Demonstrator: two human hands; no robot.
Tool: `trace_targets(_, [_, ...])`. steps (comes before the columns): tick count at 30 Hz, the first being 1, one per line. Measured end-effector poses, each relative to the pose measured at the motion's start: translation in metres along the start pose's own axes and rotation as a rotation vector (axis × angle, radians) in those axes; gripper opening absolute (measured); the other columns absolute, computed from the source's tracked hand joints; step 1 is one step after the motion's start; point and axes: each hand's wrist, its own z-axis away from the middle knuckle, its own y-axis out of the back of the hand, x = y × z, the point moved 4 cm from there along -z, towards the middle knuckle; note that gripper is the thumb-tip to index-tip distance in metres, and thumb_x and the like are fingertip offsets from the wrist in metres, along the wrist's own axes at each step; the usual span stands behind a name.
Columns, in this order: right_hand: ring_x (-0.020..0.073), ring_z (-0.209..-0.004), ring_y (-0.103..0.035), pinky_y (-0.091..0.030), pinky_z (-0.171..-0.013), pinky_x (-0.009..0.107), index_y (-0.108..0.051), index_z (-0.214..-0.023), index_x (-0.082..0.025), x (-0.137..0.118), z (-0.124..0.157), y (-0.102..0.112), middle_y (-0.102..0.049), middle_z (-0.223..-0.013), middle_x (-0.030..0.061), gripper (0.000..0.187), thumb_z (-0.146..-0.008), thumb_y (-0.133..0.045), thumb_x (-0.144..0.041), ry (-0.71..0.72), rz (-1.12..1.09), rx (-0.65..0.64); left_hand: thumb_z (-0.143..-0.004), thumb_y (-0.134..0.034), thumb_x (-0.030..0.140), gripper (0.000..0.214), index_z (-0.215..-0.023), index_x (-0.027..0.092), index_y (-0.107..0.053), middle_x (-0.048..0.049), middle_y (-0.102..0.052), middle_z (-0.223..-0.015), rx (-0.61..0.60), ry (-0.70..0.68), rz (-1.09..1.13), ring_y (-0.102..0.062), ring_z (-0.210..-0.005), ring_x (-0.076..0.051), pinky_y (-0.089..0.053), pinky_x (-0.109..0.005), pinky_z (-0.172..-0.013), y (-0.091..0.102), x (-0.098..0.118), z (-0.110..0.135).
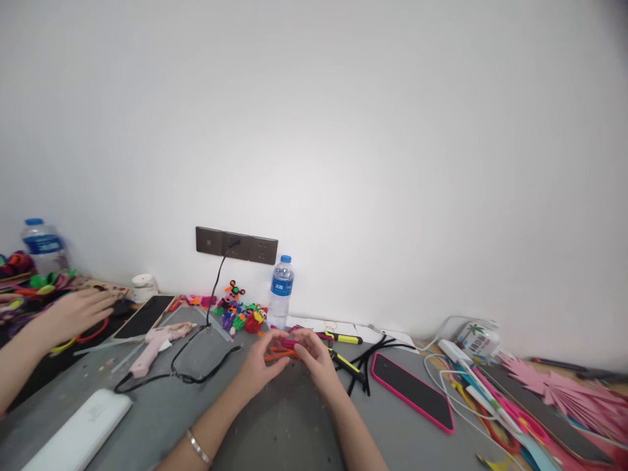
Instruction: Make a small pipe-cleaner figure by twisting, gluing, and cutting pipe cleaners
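My left hand and my right hand meet over the grey table, fingers pinched together on a small piece made of pink and orange pipe cleaners. A thin bracelet circles my left wrist. Yellow and black markers and a bundle of black pipe cleaners lie just right of my hands. Small colourful pipe-cleaner figures stand behind them, near a water bottle.
A pink-cased phone lies to the right, with white cables and pink paper fans beyond. To the left are a pink glue gun with black cord, a white power bank, a second phone and another person's hand.
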Motion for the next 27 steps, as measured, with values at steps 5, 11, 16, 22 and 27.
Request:
trace_targets(5, [0.0224, -0.082, -0.063, -0.053, -0.07, 0.033, -0.06, -0.093, -0.023, 0.001, 0.001, -0.004, -0.064, -0.087, 0.0052, 0.031, -0.081, -0.061, -0.051, -0.03, -0.021, -0.044, -0.076, -0.061, 0.022, 0.023, -0.099, 0.022, -0.064, -0.003, -0.068, -0.091, 0.05, -0.03, -0.111, -0.06, -0.077, -0.017, -0.047, -0.025, -0.063, 0.004, 0.003, -0.002])
trace_targets(11, [0.0217, -0.085, -0.063, -0.052, -0.075, 0.035, -0.061, -0.098, -0.024, -0.001, 0.002, -0.007, -0.064, -0.09, 0.0049, 0.028, -0.084, -0.057, -0.049, -0.036, -0.06, -0.078, -0.077, -0.063, 0.025, 0.017, -0.093, 0.02, -0.066, -0.003, -0.069, -0.084, 0.098, 0.029, -0.096, -0.06, -0.07, -0.017, -0.044, -0.023, -0.059, 0.007, -0.002, -0.004])
trace_targets(16, [0.0194, -0.078, -0.062, -0.05, -0.068, 0.03, -0.06, -0.098, -0.023, -0.003, 0.002, -0.008, -0.064, -0.088, 0.0043, 0.028, -0.082, -0.062, -0.045, 0.025, 0.013, -0.077, -0.077, -0.064, 0.027, 0.017, -0.092, 0.018, -0.066, -0.0032, -0.069, -0.08, 0.103, 0.053, -0.059, -0.061, -0.07, -0.018, -0.044, -0.024, -0.06, 0.008, -0.007, -0.004])
trace_targets(22, [0.0178, -0.075, -0.06, -0.048, -0.067, 0.029, -0.061, -0.096, -0.021, 0.004, 0.003, -0.005, -0.064, -0.084, 0.0034, 0.024, -0.081, -0.065, -0.04, 0.007, -0.038, -0.04, -0.074, -0.067, 0.029, 0.017, -0.088, 0.018, -0.065, -0.0018, -0.067, -0.076, 0.107, 0.056, -0.059, -0.059, -0.068, -0.017, -0.044, -0.024, -0.059, 0.008, -0.004, -0.004])
trace_targets(27, [0.0171, -0.076, -0.06, -0.046, -0.068, 0.028, -0.062, -0.094, -0.021, 0.007, 0.002, -0.005, -0.065, -0.085, 0.003, 0.023, -0.081, -0.067, -0.038, -0.015, -0.089, -0.058, -0.074, -0.067, 0.028, 0.023, -0.095, 0.019, -0.062, -0.0039, -0.068, -0.087, 0.115, 0.022, -0.062, -0.061, -0.073, -0.017, -0.046, -0.024, -0.062, 0.008, -0.002, -0.003])
